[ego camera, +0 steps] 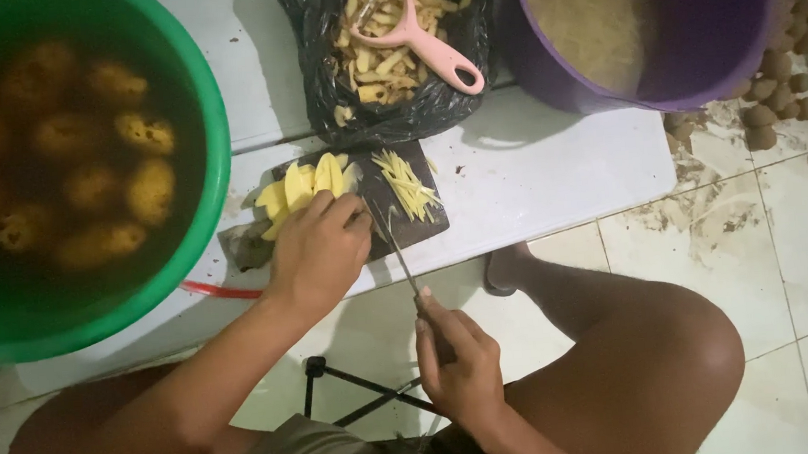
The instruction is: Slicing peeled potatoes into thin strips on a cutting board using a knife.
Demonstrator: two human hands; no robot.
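Tiled floor, green bucket (213, 175) beside cutting board (423, 230)

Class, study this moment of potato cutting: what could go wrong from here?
1. The left hand presses the potato slices right beside the knife; fingertips could get nicked.
2. The dark cutting board is small and crowded; cut strips may slide off.

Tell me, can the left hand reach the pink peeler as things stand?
Probably yes. The left hand rests on the potato slices, and the peeler lies uncovered on peels in the black bag just beyond the board; nothing stands between.
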